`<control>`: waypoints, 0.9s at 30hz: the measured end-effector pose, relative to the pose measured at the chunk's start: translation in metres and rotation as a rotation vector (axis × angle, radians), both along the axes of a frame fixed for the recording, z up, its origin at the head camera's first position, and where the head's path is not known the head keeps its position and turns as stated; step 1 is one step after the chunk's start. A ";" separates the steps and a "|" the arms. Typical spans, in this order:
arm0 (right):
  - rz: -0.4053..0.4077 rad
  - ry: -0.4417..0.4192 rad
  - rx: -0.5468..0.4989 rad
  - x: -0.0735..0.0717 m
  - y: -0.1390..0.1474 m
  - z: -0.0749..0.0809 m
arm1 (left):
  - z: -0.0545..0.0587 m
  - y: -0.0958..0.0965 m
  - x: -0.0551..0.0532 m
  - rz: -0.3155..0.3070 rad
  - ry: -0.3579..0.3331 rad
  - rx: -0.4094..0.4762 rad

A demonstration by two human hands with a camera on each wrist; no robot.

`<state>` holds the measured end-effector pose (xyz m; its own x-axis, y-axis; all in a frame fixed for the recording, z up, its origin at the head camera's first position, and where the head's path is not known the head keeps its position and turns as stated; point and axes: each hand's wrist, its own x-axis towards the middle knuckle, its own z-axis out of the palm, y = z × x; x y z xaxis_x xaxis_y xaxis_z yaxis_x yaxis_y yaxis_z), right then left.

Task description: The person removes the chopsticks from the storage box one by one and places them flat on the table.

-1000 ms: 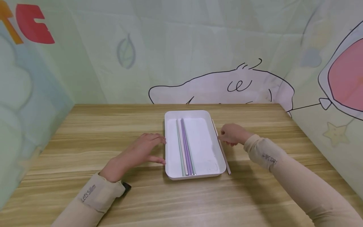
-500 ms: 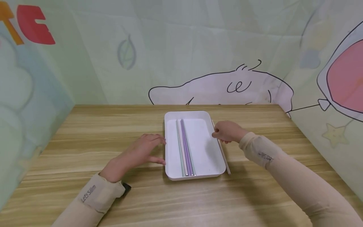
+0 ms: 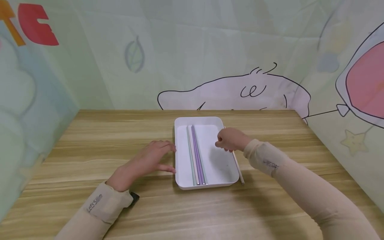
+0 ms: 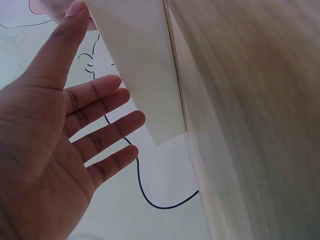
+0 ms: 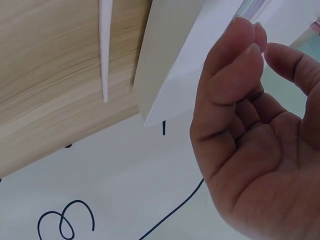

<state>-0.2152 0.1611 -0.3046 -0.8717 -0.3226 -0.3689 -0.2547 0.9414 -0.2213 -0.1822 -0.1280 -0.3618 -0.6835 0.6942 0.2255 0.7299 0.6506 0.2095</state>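
A white rectangular tray [image 3: 217,171] lies lengthwise on the table, with several thin chopsticks [image 3: 197,156] in green, pale pink and purple side by side in its left half. My left hand [image 3: 147,160] is spread at the tray's left wall, fingertips right at its side. The left wrist view shows its straight fingers [image 4: 107,131] beside the white wall. Over the tray's right wall hovers my right hand [image 3: 233,139], fingers loosely bent, nothing visible between them and the thumb. A pale pink chopstick [image 3: 238,168] lies outside, along the tray's right side, partly hidden by that hand.
The wood-grain table [image 3: 114,130] extends around the tray. A printed cloth [image 3: 186,50] with cartoon drawings stands behind it and at both sides. A dark strap-like item [image 3: 134,199] shows at the left cuff.
My right hand has moved left, from beside the pale chopstick to above the tray's right wall and interior. The left hand, tray and chopsticks have stayed in place.
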 end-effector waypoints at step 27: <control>0.032 -0.046 0.072 -0.001 -0.051 -0.025 | 0.000 -0.002 0.000 -0.006 0.012 0.016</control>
